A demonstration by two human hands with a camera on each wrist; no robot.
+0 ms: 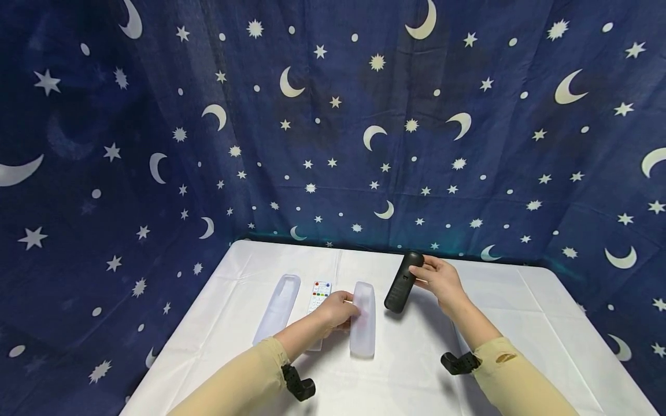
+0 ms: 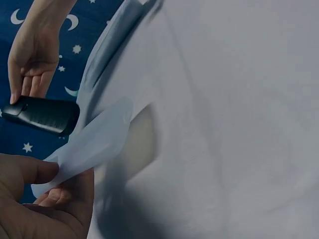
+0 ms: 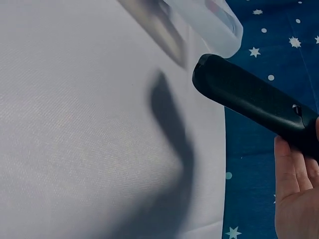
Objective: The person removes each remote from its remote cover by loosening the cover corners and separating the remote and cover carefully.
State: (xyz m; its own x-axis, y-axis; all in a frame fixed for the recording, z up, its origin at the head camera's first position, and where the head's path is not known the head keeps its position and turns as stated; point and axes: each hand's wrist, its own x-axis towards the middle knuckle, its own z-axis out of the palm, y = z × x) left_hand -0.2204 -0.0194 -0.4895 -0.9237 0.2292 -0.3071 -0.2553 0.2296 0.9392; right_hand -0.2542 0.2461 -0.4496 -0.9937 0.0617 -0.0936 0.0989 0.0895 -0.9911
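Left hand (image 1: 335,313) pinching translucent case (image 1: 365,335), right hand (image 1: 441,283) gripping black remote (image 1: 400,290), white remote (image 1: 317,296) partly hidden behind left hand

Behind the bare left hand (image 1: 333,315), past a stretch of bare forearm, begins a plain pale-yellow left sleeve (image 1: 236,381) with a gathered edge. A black, bent left wrist-camera unit (image 1: 300,386) juts from its inner side. Behind the right hand (image 1: 439,280), the matching right sleeve (image 1: 525,381) bears a small dark slit-shaped mark (image 1: 505,358) near its edge; a similar black right wrist-camera unit (image 1: 459,364) sits inward of it.
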